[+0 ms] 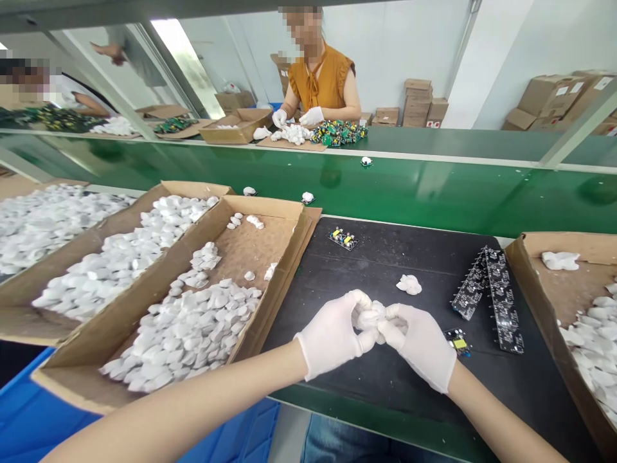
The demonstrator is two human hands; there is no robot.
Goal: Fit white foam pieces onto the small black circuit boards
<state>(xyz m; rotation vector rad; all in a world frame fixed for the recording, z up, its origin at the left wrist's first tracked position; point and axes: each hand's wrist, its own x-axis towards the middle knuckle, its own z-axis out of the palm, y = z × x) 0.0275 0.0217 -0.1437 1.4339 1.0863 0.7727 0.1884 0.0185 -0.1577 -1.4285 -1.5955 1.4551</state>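
Note:
My left hand (335,331), in a white glove, is closed on one side of a soft white putty-like lump (371,315). Gloved likewise, my right hand (423,344) pinches the other side of it, and the fingers partly hide it. Just beyond the hands a second white lump (409,284) lies on the black mat (385,251). Partly covered by my right hand is a small circuit board with a yellow part (460,343). Farther back on the mat sits another populated board (344,238). To the right lie two long strips of black circuit boards (502,299), overlapping at their far ends.
Cardboard trays (270,207) of white lumps stand at left; another tray (535,276) is at right. Behind the mat runs a green conveyor (434,199) carrying a few lump-topped boards (307,198). Across it a co-worker (321,83) in white gloves handles pieces near piled boards (340,133).

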